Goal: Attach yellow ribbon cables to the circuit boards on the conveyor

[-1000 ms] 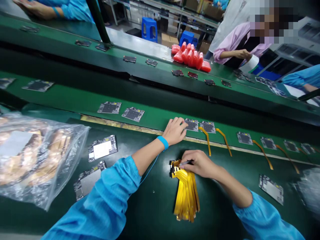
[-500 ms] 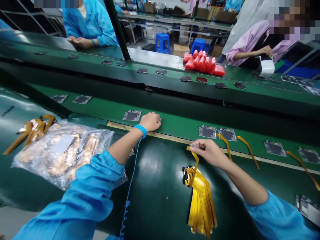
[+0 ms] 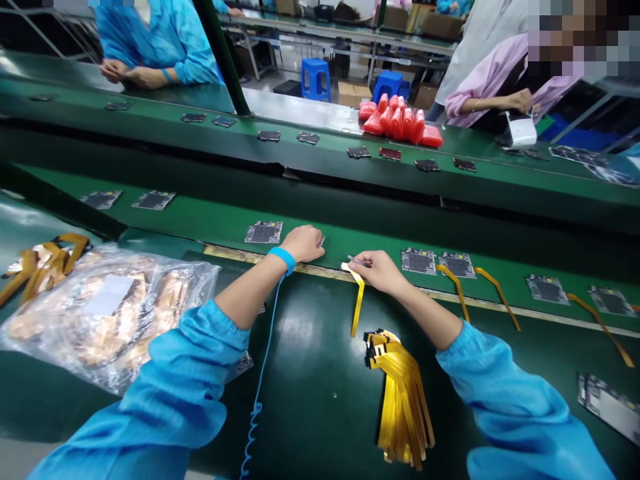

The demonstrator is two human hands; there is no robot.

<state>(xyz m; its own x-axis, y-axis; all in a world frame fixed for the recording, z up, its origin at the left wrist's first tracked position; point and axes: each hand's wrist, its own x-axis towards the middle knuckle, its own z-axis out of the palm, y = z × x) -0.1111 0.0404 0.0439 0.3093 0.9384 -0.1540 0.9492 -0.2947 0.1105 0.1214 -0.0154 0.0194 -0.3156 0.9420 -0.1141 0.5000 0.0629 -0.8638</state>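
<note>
Pinching one yellow flex cable (image 3: 357, 300) by its top end with my right hand (image 3: 377, 270), I let it dangle limp and featherlight; it would crease easily. My left hand (image 3: 303, 243), fingers curled, presses a circuit board (image 3: 321, 241) beside them on the belt (image 3: 380, 253).

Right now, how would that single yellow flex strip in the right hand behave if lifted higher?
Probably floppy: the yellow strip hangs limp and curved from the right hand. Likely very light, since a fingertip pinch carries it. It looks thin and crease-prone, like the flat ribbons in the pile below.
</note>
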